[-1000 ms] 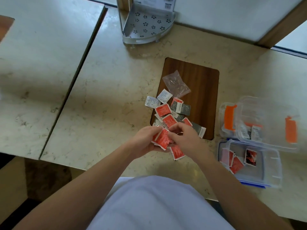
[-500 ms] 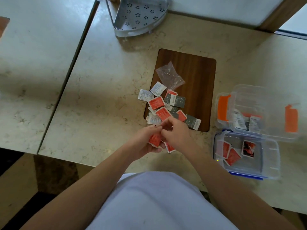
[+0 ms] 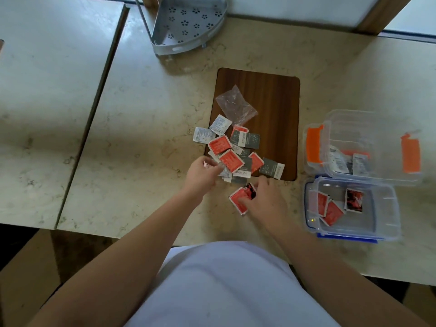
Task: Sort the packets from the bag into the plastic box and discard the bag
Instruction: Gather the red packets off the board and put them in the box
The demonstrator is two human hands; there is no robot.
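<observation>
A loose pile of red, grey and white packets (image 3: pixel 238 152) lies across the left edge of a brown wooden board (image 3: pixel 271 102). The empty clear bag (image 3: pixel 236 106) lies crumpled on the board behind the pile. My right hand (image 3: pixel 266 201) grips several red packets (image 3: pixel 241 198) just in front of the pile. My left hand (image 3: pixel 201 173) reaches into the pile's left edge, fingers curled at a white packet. On the right stands the blue-rimmed plastic box (image 3: pixel 382 220), holding red packets. Behind it the orange-clipped plastic box (image 3: pixel 335 123) holds grey and white ones.
A grey perforated metal corner shelf (image 3: pixel 186 24) stands at the back of the marble counter. A dark seam (image 3: pixel 94 109) splits the counter into two slabs. The counter's front edge runs close to my body. A wall and wooden frame rise behind.
My hands have come apart. The right one has drawn the red packets away to the right, and the left one has moved up to the pile's edge.
</observation>
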